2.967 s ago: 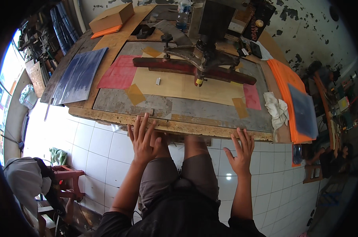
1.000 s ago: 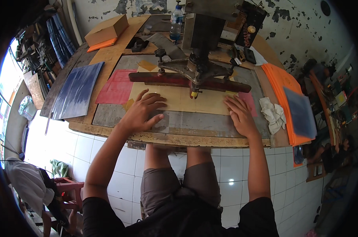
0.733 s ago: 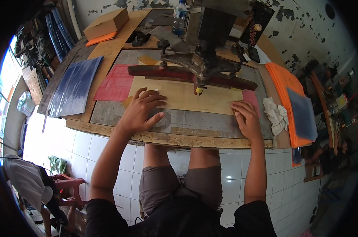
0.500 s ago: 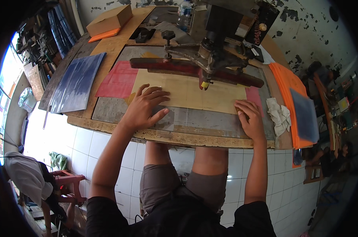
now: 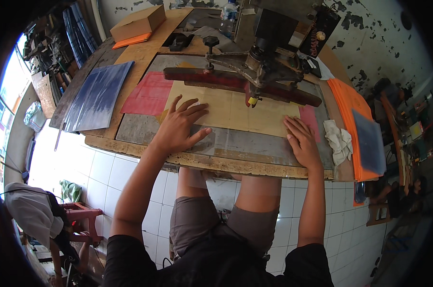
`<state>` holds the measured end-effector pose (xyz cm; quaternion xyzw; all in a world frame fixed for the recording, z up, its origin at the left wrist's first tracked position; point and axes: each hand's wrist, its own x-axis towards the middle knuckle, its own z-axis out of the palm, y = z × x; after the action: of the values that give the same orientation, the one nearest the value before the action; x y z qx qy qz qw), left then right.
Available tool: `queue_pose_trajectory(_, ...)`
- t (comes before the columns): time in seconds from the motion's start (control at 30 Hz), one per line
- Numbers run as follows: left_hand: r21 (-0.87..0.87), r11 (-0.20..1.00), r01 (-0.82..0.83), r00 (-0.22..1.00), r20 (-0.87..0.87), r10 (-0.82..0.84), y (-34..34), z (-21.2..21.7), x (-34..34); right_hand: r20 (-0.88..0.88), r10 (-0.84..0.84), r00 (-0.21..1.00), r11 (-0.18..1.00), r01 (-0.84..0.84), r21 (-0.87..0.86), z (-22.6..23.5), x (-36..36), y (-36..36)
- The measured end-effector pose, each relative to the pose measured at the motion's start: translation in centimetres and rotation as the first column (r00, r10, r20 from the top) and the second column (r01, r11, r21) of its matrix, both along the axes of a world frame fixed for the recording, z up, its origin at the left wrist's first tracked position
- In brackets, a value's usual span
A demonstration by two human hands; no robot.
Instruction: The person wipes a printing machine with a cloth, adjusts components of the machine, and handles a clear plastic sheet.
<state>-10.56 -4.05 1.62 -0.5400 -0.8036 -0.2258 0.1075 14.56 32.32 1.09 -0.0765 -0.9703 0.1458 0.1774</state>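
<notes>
My left hand (image 5: 180,128) lies with fingers spread over the left part of a yellowish sheet (image 5: 235,112) on the grey work plate (image 5: 135,129). At the sheet's right end, my right hand (image 5: 303,143) rests flat, its fingers stretched out close together. A clear plastic sheet (image 5: 221,141) seems to lie under my hands and reach over the table's front edge; its outline is hard to make out. Above the yellowish sheet hangs the dark red bar (image 5: 207,76) of a press (image 5: 257,62), apart from my fingers. Red sheets (image 5: 147,93) show at both ends of the yellowish one.
Blue-tinted clear sheets (image 5: 99,95) lie at the left. On the right are a white rag (image 5: 338,142), a stack of orange sheets (image 5: 343,105) and clear sheets (image 5: 367,138) on it. A cardboard box (image 5: 137,23) and a water bottle (image 5: 228,18) stand behind. Another person (image 5: 32,210) sits lower left.
My right fingers have straightened from a curl and now lie flatter. My left hand keeps its spread pose. The whole view has shifted slightly.
</notes>
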Motion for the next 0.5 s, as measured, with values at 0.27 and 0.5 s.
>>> queue_pose_trajectory(0.27, -0.035, 0.999, -0.026, 1.000, 0.002, 0.026, 0.03, 0.43, 0.08, 0.036, 0.017, 0.999, 0.999, -0.018, 0.036, -0.26, -0.16, 0.45)
queue_pose_trajectory(0.5, 0.015, 0.999, -0.038, 0.999, -0.010, 0.038, 0.11, 0.11, 0.07, 0.047, 0.024, 0.999, 1.000, -0.025, 0.011, -0.05, -0.40, 0.40)
